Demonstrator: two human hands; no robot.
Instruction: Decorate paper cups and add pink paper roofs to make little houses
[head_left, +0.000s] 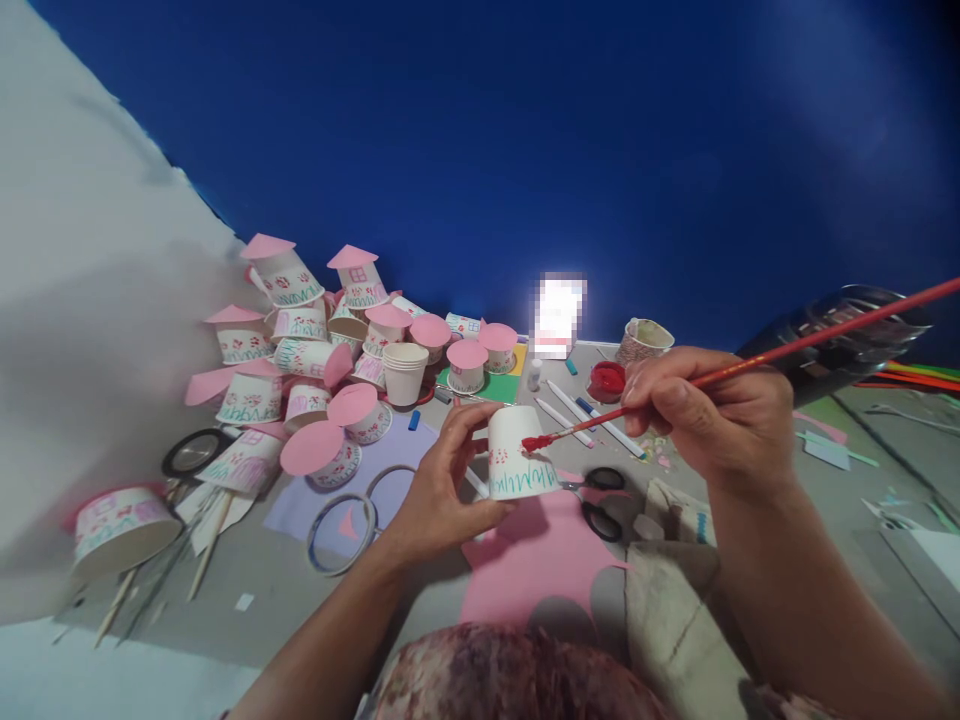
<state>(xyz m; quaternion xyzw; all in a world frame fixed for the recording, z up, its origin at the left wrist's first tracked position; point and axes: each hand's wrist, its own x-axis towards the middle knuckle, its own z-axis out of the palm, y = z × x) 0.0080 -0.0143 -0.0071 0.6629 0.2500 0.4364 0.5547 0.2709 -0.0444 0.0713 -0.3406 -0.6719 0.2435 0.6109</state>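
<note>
My left hand (442, 490) grips a white paper cup (514, 465) upside down, its wide rim facing down. Green grass-like strokes run along that rim, with red marks above them. In my right hand (712, 410) is a long red paintbrush (757, 355), held between thumb and fingers. Its red-coated bristles (534, 442) meet or nearly touch the cup's side; the exact contact is hard to make out. A small pot of red paint (606, 382) sits just beyond my right hand.
Many decorated cups with pink paper roofs (466, 355) are piled at the left, beside a plain cup stack (406, 373). Tape rings (341, 535), black-handled scissors (602, 520), pink paper (517, 580), markers (562, 415), a cloth (667, 600) and a bright phone-like screen (557, 315) lie around.
</note>
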